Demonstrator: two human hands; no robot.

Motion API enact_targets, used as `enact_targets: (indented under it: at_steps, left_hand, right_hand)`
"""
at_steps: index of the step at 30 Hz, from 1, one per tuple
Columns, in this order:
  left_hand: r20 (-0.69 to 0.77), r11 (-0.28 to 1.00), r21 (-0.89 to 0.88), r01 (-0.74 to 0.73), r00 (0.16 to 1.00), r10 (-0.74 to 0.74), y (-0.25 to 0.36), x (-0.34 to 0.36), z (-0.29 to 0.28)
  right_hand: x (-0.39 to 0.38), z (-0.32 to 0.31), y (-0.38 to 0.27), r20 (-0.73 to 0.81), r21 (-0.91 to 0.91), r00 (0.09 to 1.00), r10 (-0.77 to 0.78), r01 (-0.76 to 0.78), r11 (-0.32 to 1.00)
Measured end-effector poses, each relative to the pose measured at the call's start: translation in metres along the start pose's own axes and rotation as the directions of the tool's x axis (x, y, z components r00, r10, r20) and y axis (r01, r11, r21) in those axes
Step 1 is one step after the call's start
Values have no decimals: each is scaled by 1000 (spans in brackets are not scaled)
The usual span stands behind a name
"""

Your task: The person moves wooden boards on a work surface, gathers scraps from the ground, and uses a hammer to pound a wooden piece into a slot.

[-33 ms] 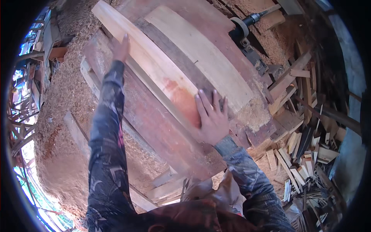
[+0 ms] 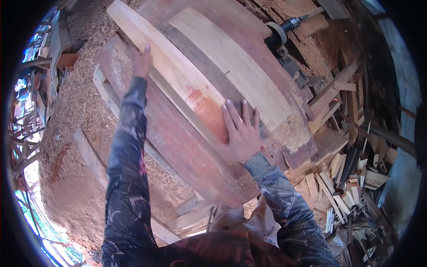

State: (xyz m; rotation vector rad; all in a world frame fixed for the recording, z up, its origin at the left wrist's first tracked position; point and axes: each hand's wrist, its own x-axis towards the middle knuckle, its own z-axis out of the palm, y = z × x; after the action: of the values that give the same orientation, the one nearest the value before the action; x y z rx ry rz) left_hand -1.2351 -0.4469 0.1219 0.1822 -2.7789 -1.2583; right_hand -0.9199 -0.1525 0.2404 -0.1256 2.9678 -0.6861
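A long pale wooden plank (image 2: 167, 51) with a reddish patch near its close end lies slantwise on the worn reddish workbench (image 2: 178, 133). At the plank's left edge is my left hand (image 2: 142, 62), its thumb stretched along the wood and its other fingers mostly hidden; it seems to grip the edge. My right hand (image 2: 243, 135) rests over the plank's near right end, fingers spread and straight. To the right, apart from it, lies a second, slightly curved pale board (image 2: 231, 58).
A dark machine part with a light round wheel (image 2: 278, 35) stands at the bench's far right. Sawdust (image 2: 71, 155) covers the ground on the left. Several wood offcuts (image 2: 342, 191) are heaped at the right. A loose wood strip (image 2: 89, 151) lies left of the bench.
My left hand and forearm have shifted slightly right and toward me. My right hand has moved a little left and up, still on the plank's near end.
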Motion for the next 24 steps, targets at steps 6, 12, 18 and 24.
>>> enact_targets:
  at_steps: [6, 12, 18, 24]
  left_hand:
    - [-178, 849, 472, 236, 969, -171, -31, -189, -63]
    - [-247, 649, 693, 314, 949, -195, -72, -277, -57]
    - [-224, 655, 691, 306, 952, -208, -59, -271, -58]
    - [-229, 711, 619, 333, 943, -242, -57, -273, -76]
  right_hand:
    - [78, 15, -35, -56, -23, 997, -61, 60, 998]
    - [163, 41, -77, -11, -84, 996, -90, 89, 993]
    - [269, 69, -109, -158, -135, 977, -143, 122, 983]
    - [341, 57, -164, 81, -142, 996, 29, -18, 990]
